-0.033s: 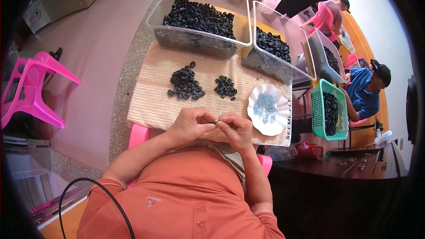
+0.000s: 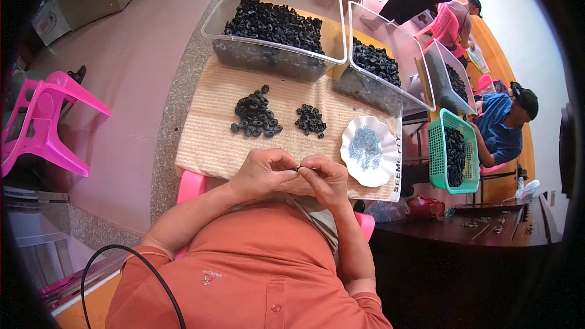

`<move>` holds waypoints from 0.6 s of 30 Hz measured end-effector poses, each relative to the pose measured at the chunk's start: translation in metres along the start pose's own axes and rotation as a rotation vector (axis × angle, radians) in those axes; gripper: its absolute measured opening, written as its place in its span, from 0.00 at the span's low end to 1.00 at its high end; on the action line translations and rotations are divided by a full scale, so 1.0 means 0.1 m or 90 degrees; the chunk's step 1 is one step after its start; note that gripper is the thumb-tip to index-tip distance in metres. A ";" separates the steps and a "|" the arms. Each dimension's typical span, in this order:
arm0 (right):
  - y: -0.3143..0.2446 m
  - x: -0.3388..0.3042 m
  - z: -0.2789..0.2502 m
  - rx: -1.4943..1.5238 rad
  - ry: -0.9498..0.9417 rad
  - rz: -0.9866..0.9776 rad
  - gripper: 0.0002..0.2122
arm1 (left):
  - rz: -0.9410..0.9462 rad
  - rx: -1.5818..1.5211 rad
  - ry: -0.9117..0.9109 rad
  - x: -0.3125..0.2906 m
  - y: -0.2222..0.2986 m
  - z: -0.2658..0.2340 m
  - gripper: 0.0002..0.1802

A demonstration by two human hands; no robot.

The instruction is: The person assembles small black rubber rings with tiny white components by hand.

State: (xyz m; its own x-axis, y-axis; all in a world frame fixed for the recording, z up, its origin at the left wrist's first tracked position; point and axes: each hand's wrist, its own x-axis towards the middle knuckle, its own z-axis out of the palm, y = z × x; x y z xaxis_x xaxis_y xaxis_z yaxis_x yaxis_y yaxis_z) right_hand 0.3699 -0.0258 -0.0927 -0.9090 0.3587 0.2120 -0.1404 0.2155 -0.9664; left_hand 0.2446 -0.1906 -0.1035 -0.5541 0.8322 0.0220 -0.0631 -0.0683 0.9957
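Note:
My left hand (image 2: pixel 263 170) and my right hand (image 2: pixel 326 178) meet over the near edge of the towel. Thumbs and forefingers pinch a small dark piece (image 2: pixel 298 169) between them, mostly hidden by the fingertips. Beyond my left hand lies a loose pile of black ring-like parts (image 2: pixel 256 113). A smaller pile of smaller black parts (image 2: pixel 310 120) sits to its right. Just right of my right hand stands a white scalloped plate (image 2: pixel 385 169) holding many tiny pale-blue bits (image 2: pixel 364 146), too small to name.
A striped towel (image 2: pixel 204 131) covers the table. Clear plastic bins (image 2: pixel 268 64), (image 2: pixel 365 94) of black parts line its far side. At right are a green basket (image 2: pixel 436 152) and a person in blue (image 2: pixel 501 131). A pink stool (image 2: pixel 52 122) stands left.

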 end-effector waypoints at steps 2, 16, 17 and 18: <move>0.03 -0.01 -0.03 -0.014 -0.005 -0.020 0.04 | -0.001 0.005 -0.007 0.00 0.00 0.00 0.07; 0.01 -0.01 0.09 -0.265 0.083 -0.279 0.08 | 0.038 0.071 0.011 0.02 -0.03 -0.02 0.09; 0.02 -0.01 0.09 -0.265 0.084 -0.279 0.08 | 0.036 0.062 0.012 0.02 -0.04 -0.02 0.09; 0.02 -0.02 0.09 -0.263 0.083 -0.263 0.07 | 0.035 0.052 0.014 0.03 -0.05 -0.02 0.09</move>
State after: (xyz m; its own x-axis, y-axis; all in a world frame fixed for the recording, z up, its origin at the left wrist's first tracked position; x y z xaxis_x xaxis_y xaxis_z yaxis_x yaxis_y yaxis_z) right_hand 0.3674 -0.0345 -0.0962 -0.7525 0.2725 0.5996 -0.2845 0.6866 -0.6691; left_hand 0.2422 -0.1890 -0.1090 -0.5729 0.8162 0.0750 0.0348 -0.0672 0.9971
